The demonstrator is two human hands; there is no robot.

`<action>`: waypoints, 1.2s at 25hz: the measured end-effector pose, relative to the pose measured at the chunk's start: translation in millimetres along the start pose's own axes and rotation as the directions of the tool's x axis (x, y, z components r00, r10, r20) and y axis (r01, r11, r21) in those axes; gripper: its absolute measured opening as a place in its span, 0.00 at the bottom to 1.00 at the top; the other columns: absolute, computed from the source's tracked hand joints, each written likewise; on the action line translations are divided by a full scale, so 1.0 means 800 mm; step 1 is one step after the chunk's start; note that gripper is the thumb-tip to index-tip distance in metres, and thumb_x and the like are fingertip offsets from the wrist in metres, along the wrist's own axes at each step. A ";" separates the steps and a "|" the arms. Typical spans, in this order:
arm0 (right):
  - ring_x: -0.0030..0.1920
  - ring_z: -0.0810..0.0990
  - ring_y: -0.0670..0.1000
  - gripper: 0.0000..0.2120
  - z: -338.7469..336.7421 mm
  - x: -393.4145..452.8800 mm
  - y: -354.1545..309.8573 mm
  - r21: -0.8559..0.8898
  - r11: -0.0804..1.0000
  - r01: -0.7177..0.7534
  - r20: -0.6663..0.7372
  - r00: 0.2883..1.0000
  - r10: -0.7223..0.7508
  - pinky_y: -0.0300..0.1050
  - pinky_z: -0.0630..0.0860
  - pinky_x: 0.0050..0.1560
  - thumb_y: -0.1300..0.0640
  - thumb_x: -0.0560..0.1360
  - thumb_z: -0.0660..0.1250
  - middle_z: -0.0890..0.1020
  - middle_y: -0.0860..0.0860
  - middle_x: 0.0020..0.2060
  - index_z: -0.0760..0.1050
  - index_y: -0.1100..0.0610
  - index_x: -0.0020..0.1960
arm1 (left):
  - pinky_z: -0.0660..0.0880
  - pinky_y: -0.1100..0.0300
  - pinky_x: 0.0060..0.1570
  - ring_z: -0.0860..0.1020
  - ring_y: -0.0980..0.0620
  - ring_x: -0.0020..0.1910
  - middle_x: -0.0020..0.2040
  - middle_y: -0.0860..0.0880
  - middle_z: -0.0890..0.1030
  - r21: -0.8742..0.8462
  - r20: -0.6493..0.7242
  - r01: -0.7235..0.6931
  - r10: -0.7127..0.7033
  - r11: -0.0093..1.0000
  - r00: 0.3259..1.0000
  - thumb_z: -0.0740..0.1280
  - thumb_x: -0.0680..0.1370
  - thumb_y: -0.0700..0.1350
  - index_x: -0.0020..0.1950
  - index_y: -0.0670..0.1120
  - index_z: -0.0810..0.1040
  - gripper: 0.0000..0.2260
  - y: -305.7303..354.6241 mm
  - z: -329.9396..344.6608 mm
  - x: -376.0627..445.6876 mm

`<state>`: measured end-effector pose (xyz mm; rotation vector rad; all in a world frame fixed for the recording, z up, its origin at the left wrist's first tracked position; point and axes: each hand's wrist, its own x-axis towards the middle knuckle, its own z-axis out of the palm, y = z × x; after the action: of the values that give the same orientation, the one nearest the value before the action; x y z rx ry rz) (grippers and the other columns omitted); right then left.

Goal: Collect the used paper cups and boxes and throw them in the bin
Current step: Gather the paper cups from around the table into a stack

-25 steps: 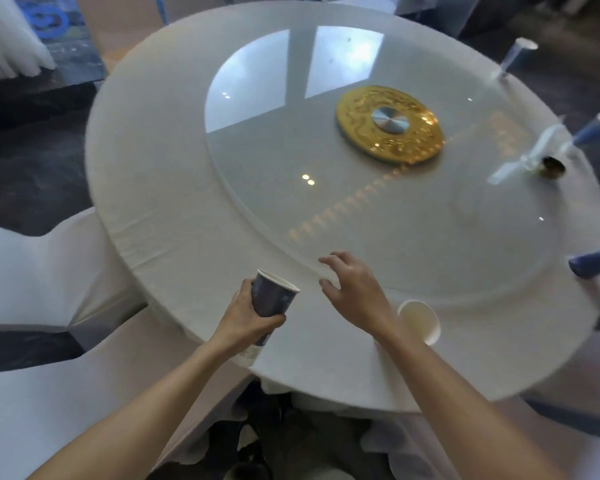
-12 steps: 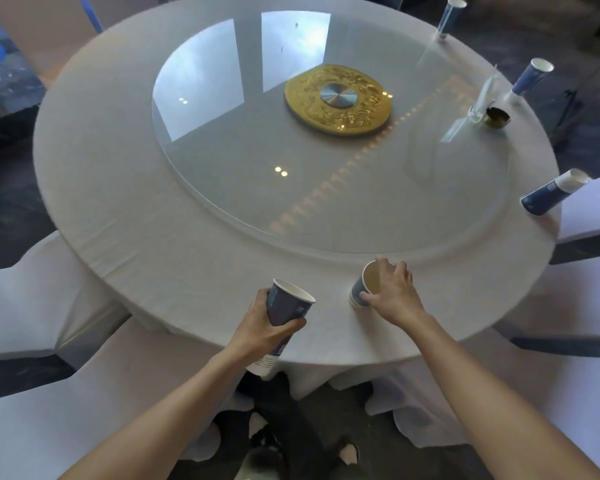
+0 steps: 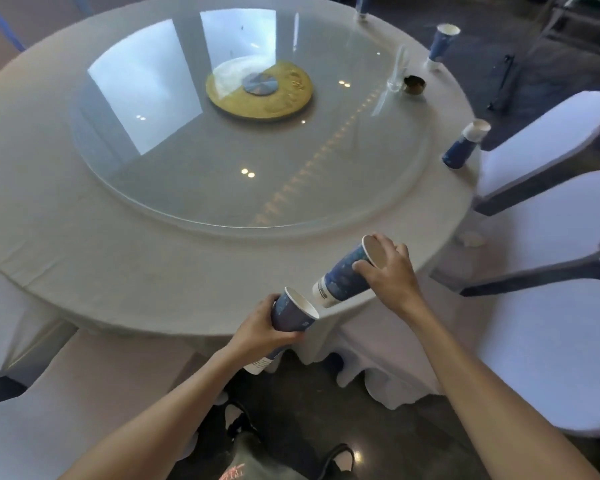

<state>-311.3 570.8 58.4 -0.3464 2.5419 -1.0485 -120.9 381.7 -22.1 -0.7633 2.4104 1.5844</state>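
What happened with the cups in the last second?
The right hand took hold of the cup on the table edge and lifted it, tilted, toward the cup in the left hand. The left hand kept its grip. The cups along the table's right rim stayed put.

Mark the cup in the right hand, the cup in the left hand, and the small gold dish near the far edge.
Right-hand cup (image 3: 343,275), head view: its blue side wall.
Left-hand cup (image 3: 290,315), head view: its dark blue side below the rim.
Gold dish (image 3: 415,84), head view: its centre.
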 end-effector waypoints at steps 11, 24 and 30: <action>0.68 0.72 0.51 0.37 -0.151 -0.105 0.187 0.155 0.987 -0.047 0.099 0.995 0.032 0.54 0.75 0.67 0.44 0.73 0.73 0.68 0.50 0.68 0.64 0.47 0.79 | 0.81 0.63 0.50 0.82 0.62 0.53 0.56 0.57 0.83 0.065 0.177 -0.151 0.137 0.986 0.974 0.82 0.66 0.52 0.66 0.58 0.72 0.33 0.120 0.247 -0.010; 0.72 0.71 0.51 0.37 -0.109 -0.028 0.298 0.149 0.914 -0.377 0.378 0.876 0.300 0.51 0.72 0.71 0.40 0.76 0.71 0.68 0.50 0.73 0.62 0.48 0.80 | 0.83 0.56 0.55 0.82 0.56 0.55 0.58 0.59 0.79 0.091 0.367 -0.125 0.084 0.988 0.927 0.80 0.66 0.52 0.66 0.58 0.68 0.33 0.119 0.343 0.105; 0.72 0.72 0.51 0.29 -0.111 0.077 0.351 0.191 0.849 -0.493 0.318 0.849 0.421 0.44 0.68 0.70 0.42 0.80 0.67 0.72 0.54 0.74 0.69 0.52 0.78 | 0.75 0.65 0.47 0.79 0.55 0.54 0.58 0.55 0.77 0.123 0.362 0.019 -0.062 0.992 0.930 0.81 0.67 0.52 0.69 0.53 0.68 0.35 0.096 0.373 0.190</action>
<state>-428.1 799.1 -99.1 0.1880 2.0569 -1.0480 -332.2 622.3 -147.9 -0.4448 2.1771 1.4074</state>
